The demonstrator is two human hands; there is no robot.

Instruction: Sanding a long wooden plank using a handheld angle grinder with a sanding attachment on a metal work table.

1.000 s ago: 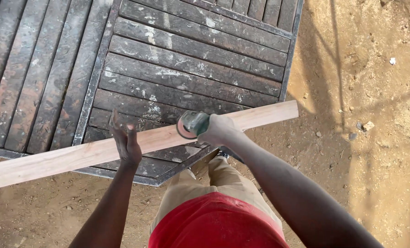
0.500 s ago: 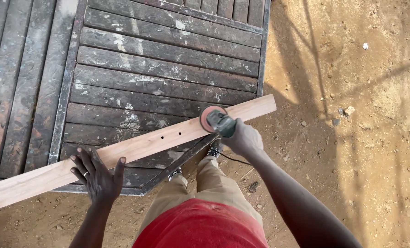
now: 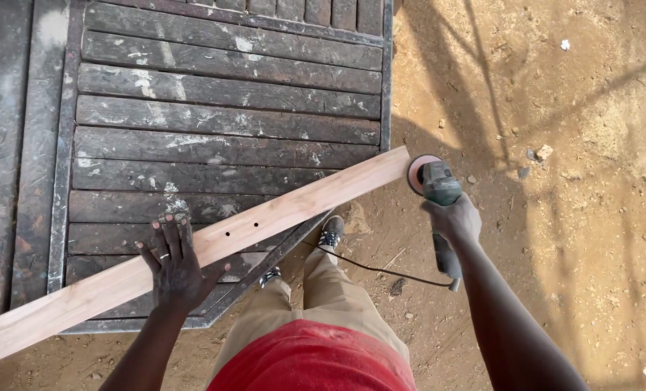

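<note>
Plank (image 3: 193,253) under left hand (image 3: 172,264); sander (image 3: 436,190) in right hand (image 3: 455,219) at its end.

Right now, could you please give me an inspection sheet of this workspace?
Surface: dark slatted platform, paint-flecked.
Job's things: plank lying across the platform, one end overhanging the ground; two small holes in it. Sander with its disc at the plank's end.
Clutter: pebbles on the dirt.
Grippers: left hand flat on the plank; right hand gripping the sander.
Cables: cord trailing over the ground.
Surroundings: sandy ground, shadows.
</note>
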